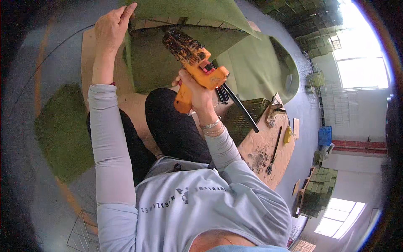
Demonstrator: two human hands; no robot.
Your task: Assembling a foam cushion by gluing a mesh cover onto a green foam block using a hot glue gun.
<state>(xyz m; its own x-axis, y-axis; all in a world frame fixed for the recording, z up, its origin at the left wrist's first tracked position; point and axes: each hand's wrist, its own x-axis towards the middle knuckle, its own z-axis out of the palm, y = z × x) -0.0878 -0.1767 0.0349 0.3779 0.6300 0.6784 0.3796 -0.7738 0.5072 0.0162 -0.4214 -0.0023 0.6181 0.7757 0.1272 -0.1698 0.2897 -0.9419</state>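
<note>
Right hand (200, 93) grips 1 glue gun (192, 62) | left hand (112, 27) by 1 sheet (191, 10), hold unclear

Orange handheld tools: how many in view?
1: the orange handheld tool, held in the right hand above the thighs. Any behind the green sheets would be hidden.

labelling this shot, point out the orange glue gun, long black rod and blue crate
Orange glue gun (195, 62), head view, on its body
Long black rod (241, 107), head view, mid-length
Blue crate (324, 136), head view, facing side
</note>
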